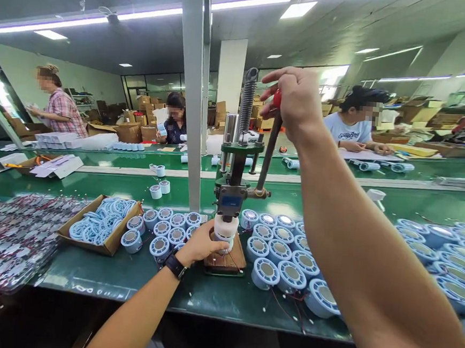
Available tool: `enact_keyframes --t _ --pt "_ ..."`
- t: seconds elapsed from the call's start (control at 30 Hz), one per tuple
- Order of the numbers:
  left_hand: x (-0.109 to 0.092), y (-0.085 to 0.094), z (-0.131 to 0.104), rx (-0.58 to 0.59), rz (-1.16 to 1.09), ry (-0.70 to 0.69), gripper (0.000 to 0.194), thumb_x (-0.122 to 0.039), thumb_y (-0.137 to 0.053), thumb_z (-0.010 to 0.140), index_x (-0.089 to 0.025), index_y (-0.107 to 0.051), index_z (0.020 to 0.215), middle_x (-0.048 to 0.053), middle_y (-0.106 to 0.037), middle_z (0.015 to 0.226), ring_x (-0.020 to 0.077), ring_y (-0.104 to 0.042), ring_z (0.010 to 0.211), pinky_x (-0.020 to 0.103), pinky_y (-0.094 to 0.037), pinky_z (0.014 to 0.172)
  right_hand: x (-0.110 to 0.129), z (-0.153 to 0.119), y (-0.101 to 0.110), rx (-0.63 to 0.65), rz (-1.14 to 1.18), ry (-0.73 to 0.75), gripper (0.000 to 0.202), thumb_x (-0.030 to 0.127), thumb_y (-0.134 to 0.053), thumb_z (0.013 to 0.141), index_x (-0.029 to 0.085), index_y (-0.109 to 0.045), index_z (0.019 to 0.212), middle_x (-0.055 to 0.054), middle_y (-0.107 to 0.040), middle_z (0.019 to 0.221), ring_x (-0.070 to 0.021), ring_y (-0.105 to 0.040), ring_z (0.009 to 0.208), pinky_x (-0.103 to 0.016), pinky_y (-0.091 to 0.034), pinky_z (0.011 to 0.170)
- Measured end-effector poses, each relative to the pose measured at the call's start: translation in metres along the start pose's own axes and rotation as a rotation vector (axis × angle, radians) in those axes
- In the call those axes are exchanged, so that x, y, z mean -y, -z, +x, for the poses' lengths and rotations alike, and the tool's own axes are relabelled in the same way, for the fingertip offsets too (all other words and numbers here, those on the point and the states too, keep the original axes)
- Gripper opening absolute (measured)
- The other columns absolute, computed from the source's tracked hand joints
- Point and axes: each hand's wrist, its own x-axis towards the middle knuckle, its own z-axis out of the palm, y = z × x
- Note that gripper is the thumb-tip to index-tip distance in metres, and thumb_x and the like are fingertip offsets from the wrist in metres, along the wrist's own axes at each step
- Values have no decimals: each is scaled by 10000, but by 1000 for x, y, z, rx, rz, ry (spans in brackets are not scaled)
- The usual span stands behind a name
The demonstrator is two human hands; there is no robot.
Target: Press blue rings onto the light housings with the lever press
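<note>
A hand-operated lever press (241, 166) stands in front of me, with a coil spring at its top. Up high, my right hand (300, 99) is closed round the red knob (277, 99) of its lever (269, 154); some fingers extend past the knob. Down at the base, my left hand (199, 244) grips a round, pale housing (223, 241) from its left side, thumb across the front. The housing is on the brown base plate (233, 262), directly under the white press head (226, 225), which seems to touch it. Thin wires trail from the housing.
Several light-blue round housings with metallic discs (265, 273) flank the press. On the left are a cardboard box of blue rings (108, 247) and a heap of wired parts (14, 237). A grey post (193, 85) rises behind. Three people work beyond the green bench (127, 278).
</note>
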Motion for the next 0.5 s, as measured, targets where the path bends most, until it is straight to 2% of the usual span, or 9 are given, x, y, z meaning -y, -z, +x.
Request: enact_keyframes --t 0.07,0.17,0.23,0.27,0.3,0.33,0.4,0.43,0.5 --pt "0 0 -3 11 -21 5 662 -137 -794 634 -171 -567 1255 77 -692 1189 246 -646 1081 405 -486 1009 8 -42 14 -15 -1 127 468 96 -215 959 -23 -566 1245 -63 -669 947 17 -568 565 -149 -426 606" --pt "8 -4 -4 -39 -39 -34 767 -94 -794 612 -172 -509 1320 94 -654 1260 254 -616 1148 420 -446 1059 -9 -158 24 -180 -104 402 345 232 -422 965 246 -698 1172 -49 -686 956 -145 -694 826 -298 -567 727" --pt "16 -7 -3 -94 -2 -51 793 -82 -790 616 -167 -492 1347 116 -615 1319 273 -569 1225 453 -387 1115 -39 -244 19 -331 -214 520 350 314 -451 947 461 -671 1177 -41 -667 792 -235 -711 755 -428 -600 656" --pt "19 -9 -3 -122 20 -54 804 -82 -793 618 -167 -488 1357 124 -599 1340 282 -548 1254 468 -359 1136 -56 -280 14 -296 -263 508 371 310 -511 917 530 -634 1188 -35 -627 684 -272 -702 685 -476 -598 617" --pt "22 -11 -2 -147 38 -54 815 -81 -796 616 -167 -484 1365 130 -585 1358 289 -529 1276 480 -335 1152 -70 -307 9 -346 -271 528 373 298 -497 919 520 -641 1183 -30 -604 622 -279 -683 610 -493 -584 560" --pt "24 -13 -2 -167 48 -50 823 -75 -796 612 -165 -483 1369 136 -574 1371 295 -517 1291 487 -317 1163 -79 -324 6 -340 -272 523 365 274 -503 919 488 -655 1173 -27 -598 607 -280 -678 594 -514 -585 581" --pt "25 -16 -2 -199 33 -40 832 -55 -776 622 -159 -464 1385 142 -567 1378 295 -514 1296 491 -314 1167 -79 -323 7 -304 -219 541 276 227 -515 931 362 -702 1083 -26 -647 694 -241 -689 651 -519 -592 714" --pt "24 -18 -2 -216 9 -38 837 -45 -759 632 -158 -446 1399 142 -568 1376 290 -517 1294 486 -327 1162 -70 -306 10 -282 -179 575 220 221 -521 940 308 -710 1014 -25 -668 755 -213 -692 702 -497 -584 785" --pt "20 -21 1 -249 -58 -41 851 -29 -727 651 -154 -405 1428 140 -570 1371 275 -524 1288 464 -356 1150 -44 -249 19 -310 -91 680 185 239 -529 957 243 -701 889 -3 -669 780 -150 -675 736 -375 -571 765"
